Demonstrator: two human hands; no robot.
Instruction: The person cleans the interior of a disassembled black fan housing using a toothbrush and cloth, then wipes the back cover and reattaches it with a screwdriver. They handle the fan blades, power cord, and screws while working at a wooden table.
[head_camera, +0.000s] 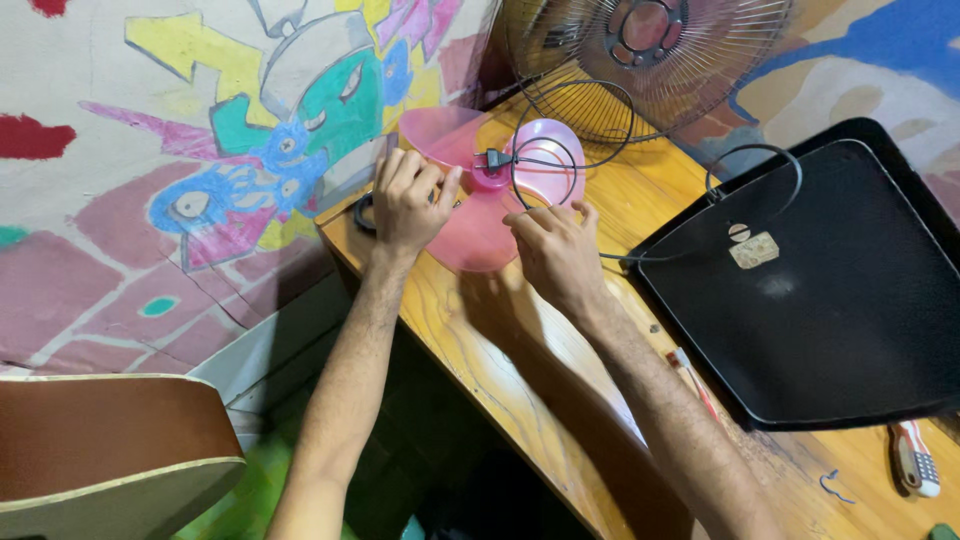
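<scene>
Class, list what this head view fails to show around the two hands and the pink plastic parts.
- Black round object: mostly hidden under left hand.
- Right hand fingertips: whether they pinch the black cable is unclear.
- Wire-grille fan: cut off by the top edge.
- Pink plastic fan blade: partly covered by both hands.

- My left hand (408, 205) covers part of the pink plastic piece (470, 215); its fingertips are hidden.
- The fan (645, 60) at the far edge is cut off.
- The guitar body (100, 450), near left, runs out of view.
- The black tray (810, 290) is clipped at right.
</scene>
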